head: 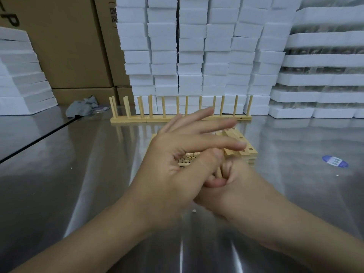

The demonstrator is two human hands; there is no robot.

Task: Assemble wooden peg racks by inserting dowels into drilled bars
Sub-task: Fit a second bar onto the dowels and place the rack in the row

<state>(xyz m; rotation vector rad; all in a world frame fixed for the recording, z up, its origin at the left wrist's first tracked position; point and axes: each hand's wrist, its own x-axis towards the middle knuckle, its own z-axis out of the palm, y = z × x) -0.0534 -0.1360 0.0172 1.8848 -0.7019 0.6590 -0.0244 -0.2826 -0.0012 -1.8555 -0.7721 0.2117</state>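
The left hand [177, 154] is held across the right, fingers straight and spread, slightly blurred. The right hand [236, 186] is curled beneath it, and a dowel [218, 172] is gripped in its fingers. Just behind, loose dowels [189, 156] are piled beside stacked drilled bars [241, 143] on the steel table [78, 174]. Finished racks [177, 117] are stood further back, before foam blocks [197, 56]

Count: left hand [177, 166] plus right hand [242, 186] = 2. About 15 upright dowels [163, 107] at 12 o'clock. 1 grey rag [82, 107] at 10. 1 blue sticker [334, 161] at 3.
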